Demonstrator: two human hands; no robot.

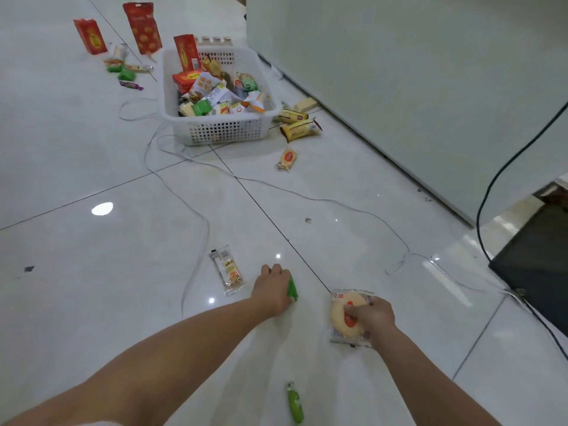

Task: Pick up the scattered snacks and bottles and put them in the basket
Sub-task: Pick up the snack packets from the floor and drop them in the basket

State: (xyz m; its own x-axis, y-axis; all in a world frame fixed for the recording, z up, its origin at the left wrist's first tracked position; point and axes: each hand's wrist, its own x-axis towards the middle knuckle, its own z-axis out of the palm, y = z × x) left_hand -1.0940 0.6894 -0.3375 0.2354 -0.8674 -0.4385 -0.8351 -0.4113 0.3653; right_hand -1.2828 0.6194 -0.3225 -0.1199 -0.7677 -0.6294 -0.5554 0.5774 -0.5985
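My left hand (272, 289) is closed on a small green snack packet (292, 287) down on the floor tiles. My right hand (373, 315) grips a round rice cracker in a clear wrapper (344, 318), also at floor level. A clear-wrapped snack bar (229, 272) lies just left of my left hand. A green stick-shaped packet (295, 405) lies near the bottom edge. The white plastic basket (221, 130) stands farther back, heaped with snacks. Yellow packets (299, 129) and a small orange one (288, 159) lie to the basket's right.
Red boxes (90, 36) and a tall red bag (143, 27) stand behind the basket with green candies (126, 75) nearby. A thin white cable (196, 216) snakes across the floor. A grey cabinet wall (399, 72) rises on the right; a black cable and dark mat (538, 265) lie beyond.
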